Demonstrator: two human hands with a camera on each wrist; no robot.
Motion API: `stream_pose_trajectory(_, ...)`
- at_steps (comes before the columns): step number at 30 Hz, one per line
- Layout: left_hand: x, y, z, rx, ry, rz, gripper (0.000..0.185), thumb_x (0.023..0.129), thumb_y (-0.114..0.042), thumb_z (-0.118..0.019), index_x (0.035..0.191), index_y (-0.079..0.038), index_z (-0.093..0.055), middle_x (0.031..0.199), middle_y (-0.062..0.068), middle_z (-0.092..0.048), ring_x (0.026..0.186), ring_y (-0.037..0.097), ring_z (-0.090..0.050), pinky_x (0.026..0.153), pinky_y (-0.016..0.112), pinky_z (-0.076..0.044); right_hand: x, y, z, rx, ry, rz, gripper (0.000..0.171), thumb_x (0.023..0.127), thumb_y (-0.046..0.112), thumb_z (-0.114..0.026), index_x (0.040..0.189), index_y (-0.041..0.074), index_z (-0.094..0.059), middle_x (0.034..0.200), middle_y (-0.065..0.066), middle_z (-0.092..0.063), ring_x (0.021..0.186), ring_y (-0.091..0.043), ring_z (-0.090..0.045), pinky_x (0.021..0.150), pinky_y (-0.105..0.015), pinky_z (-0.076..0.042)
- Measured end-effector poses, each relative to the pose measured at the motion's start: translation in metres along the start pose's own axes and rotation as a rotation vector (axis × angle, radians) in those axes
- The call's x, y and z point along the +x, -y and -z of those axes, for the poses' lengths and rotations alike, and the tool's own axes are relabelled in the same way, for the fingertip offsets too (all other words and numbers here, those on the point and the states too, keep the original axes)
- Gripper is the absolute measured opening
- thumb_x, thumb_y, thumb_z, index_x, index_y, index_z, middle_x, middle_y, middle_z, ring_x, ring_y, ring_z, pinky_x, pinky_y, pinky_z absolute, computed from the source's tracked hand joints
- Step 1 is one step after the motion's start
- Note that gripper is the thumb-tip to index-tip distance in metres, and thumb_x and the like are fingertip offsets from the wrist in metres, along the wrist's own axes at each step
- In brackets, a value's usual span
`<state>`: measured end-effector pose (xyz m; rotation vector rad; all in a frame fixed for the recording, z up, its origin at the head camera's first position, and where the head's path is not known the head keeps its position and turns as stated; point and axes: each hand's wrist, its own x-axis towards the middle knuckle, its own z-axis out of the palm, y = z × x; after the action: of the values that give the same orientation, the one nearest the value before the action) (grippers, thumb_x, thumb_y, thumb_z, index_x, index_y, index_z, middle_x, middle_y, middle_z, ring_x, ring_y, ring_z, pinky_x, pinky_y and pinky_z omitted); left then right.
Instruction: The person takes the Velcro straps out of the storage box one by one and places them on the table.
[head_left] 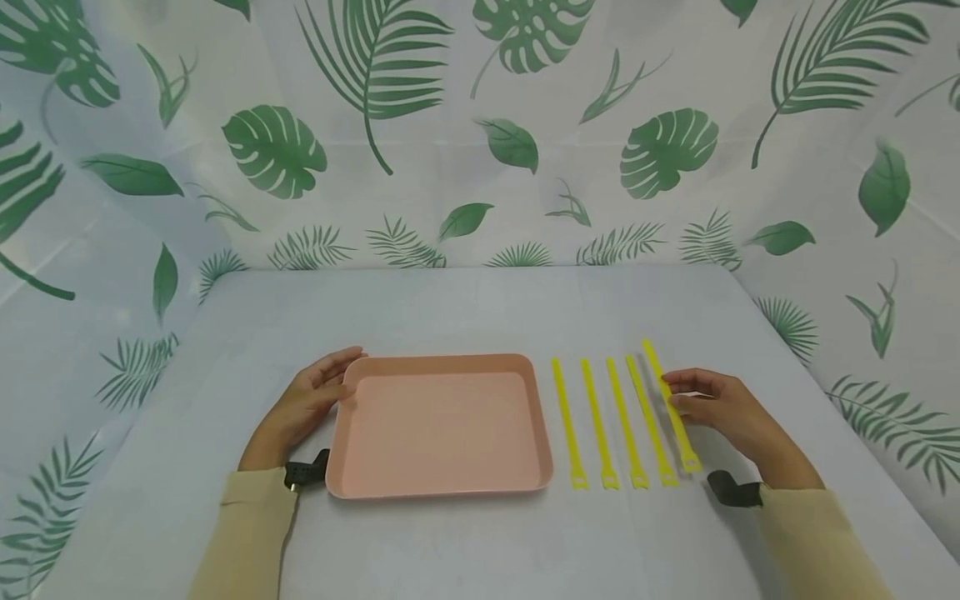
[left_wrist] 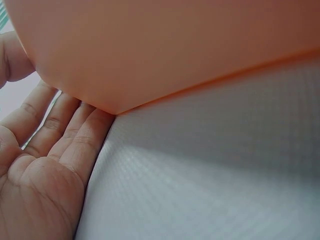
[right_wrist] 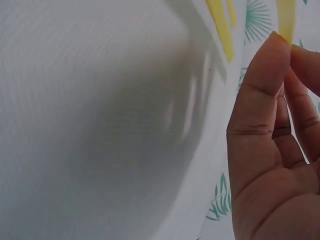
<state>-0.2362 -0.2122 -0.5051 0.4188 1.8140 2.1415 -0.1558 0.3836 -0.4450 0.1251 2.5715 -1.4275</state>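
A pink rectangular tray [head_left: 442, 492] lies on the table. At its far left corner my left hand [head_left: 311, 400] holds it, thumb over the rim and fingers along the outer edge. In the left wrist view the tray's side [left_wrist: 165, 55] fills the top, with the left hand [left_wrist: 50, 150] against its corner. To the right of the tray, my right hand [head_left: 723, 408] pinches a yellow strap-style cable tie [head_left: 675, 417] between thumb and fingers. The right wrist view shows this right hand [right_wrist: 270, 140] gripping the cable tie's [right_wrist: 286, 20] edge, most of it out of frame.
Several more yellow cable ties [head_left: 592, 425] lie in a row between tray and right hand, slotted heads toward me. The white table [head_left: 480, 317] ends at a leaf-printed cloth [head_left: 450, 167] behind. Black wrist straps [head_left: 306, 472] sit at both sleeve cuffs.
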Motion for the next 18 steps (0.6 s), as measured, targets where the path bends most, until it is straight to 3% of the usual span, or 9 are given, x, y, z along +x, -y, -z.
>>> stream_pose_trajectory(6, 0.0, 0.0, 0.0, -0.001, -0.003, 0.0, 0.069, 0.098, 0.014, -0.059, 0.161, 0.018, -0.029, 0.138, -0.01, -0.064, 0.125, 0.005, -0.062, 0.103, 0.02, -0.054, 0.001, -0.006, 0.004, -0.035, 0.02, -0.058, 0.055, 0.104, 0.013, -0.072, 0.147, -0.014, -0.053, 0.134, -0.018, -0.068, 0.097, 0.0, -0.065, 0.082, -0.024, -0.061)
stream_pose_trajectory(11, 0.0, -0.001, -0.001, 0.005, -0.006, 0.007, 0.07, 0.098, 0.014, -0.059, 0.161, 0.018, -0.029, 0.137, -0.011, -0.064, 0.125, 0.004, -0.062, 0.103, 0.02, -0.054, 0.004, -0.011, 0.004, -0.044, 0.039, -0.099, 0.052, 0.103, 0.007, -0.07, 0.146, -0.015, -0.053, 0.124, -0.015, -0.068, 0.097, -0.01, -0.065, 0.079, -0.025, -0.06)
stream_pose_trajectory(18, 0.0, 0.0, 0.0, 0.001, -0.01, 0.01, 0.07, 0.098, 0.014, -0.059, 0.161, 0.017, -0.03, 0.137, -0.01, -0.064, 0.125, 0.005, -0.062, 0.103, 0.021, -0.054, 0.007, -0.01, 0.0, -0.095, 0.003, -0.122, 0.046, 0.101, 0.003, -0.069, 0.142, -0.015, -0.056, 0.116, -0.015, -0.067, 0.095, -0.016, -0.064, 0.074, -0.026, -0.058)
